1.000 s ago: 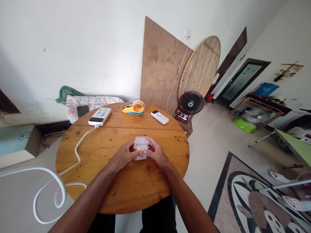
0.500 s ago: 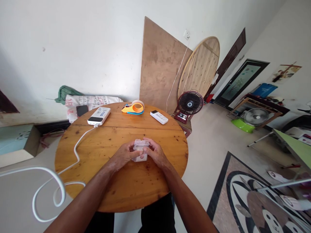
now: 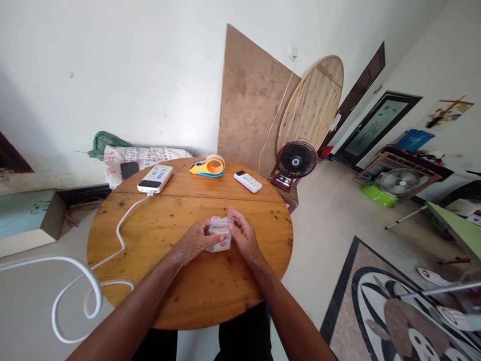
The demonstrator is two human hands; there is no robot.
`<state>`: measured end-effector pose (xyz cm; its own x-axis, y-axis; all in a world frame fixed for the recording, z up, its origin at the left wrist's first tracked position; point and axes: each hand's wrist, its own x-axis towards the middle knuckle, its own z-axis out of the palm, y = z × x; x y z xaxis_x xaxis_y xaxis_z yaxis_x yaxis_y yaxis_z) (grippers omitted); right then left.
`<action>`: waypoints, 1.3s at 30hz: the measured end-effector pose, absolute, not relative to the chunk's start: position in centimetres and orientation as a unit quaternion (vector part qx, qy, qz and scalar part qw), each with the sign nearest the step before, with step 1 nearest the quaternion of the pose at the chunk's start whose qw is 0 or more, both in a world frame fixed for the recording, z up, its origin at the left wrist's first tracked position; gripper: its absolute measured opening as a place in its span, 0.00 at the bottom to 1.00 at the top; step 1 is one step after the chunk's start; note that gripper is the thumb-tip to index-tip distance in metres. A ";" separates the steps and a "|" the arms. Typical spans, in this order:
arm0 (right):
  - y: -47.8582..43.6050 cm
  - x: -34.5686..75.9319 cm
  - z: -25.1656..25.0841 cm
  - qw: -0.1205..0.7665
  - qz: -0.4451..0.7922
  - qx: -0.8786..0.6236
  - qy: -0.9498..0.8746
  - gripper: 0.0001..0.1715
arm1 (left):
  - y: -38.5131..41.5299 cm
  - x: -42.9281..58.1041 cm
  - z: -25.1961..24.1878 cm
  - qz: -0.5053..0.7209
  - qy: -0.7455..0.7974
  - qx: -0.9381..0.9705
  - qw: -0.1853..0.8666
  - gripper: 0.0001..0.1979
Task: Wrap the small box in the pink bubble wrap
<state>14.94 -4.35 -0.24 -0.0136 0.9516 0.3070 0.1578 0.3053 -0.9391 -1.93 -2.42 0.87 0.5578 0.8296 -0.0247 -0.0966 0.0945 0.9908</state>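
Both my hands meet over the middle of a round wooden table (image 3: 158, 235). Between them is a small whitish translucent packet (image 3: 218, 233), crumpled, with something pinkish showing through. My left hand (image 3: 193, 240) curls its fingers round the packet's left side. My right hand (image 3: 242, 234) pinches the packet's top right edge with fingertips pressed together. What is inside the packet I cannot make out.
At the table's far side lie a white power bank (image 3: 155, 179) with a white cable (image 3: 120, 235), an orange tape dispenser (image 3: 208, 166) and a white remote (image 3: 247, 181). Beyond the table stand a floor fan (image 3: 295, 163), leaning boards and a printed sack (image 3: 139, 156).
The packet has been squeezed smaller and lower. My right hand's fingers have shifted up onto its top edge. The camera moved slightly.
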 end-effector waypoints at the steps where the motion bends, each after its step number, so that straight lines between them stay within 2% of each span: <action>1: -4.3 15.0 -0.2 0.542 0.383 -0.450 -0.597 0.24 | -2.4 -1.9 0.8 0.345 0.320 0.576 0.668 0.21; 7: -4.4 14.9 0.6 0.560 0.404 -0.454 -0.562 0.18 | -2.6 -1.8 0.8 0.355 0.313 0.572 0.670 0.20; 12: -4.2 15.0 1.6 0.548 0.321 -0.485 -0.602 0.12 | -2.7 -1.7 0.9 0.347 0.300 0.555 0.694 0.22; 18: -3.6 15.1 3.1 0.524 0.211 -0.470 -0.679 0.07 | -2.9 -1.8 1.0 0.352 0.282 0.555 0.699 0.20; 30: -5.4 14.1 4.1 0.408 0.038 -0.469 -0.783 0.09 | -2.5 -2.2 0.7 0.353 0.263 0.546 0.713 0.19; 39: -7.1 14.0 2.6 0.460 0.065 -0.472 -0.749 0.08 | -2.1 -2.1 0.0 0.378 0.300 0.517 0.707 0.24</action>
<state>13.96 -7.13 2.56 -0.1318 0.7664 0.6287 0.6476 0.5467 -0.5307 -2.10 -2.07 -0.03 0.5344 0.8446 -0.0326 -0.2242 0.1789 0.9580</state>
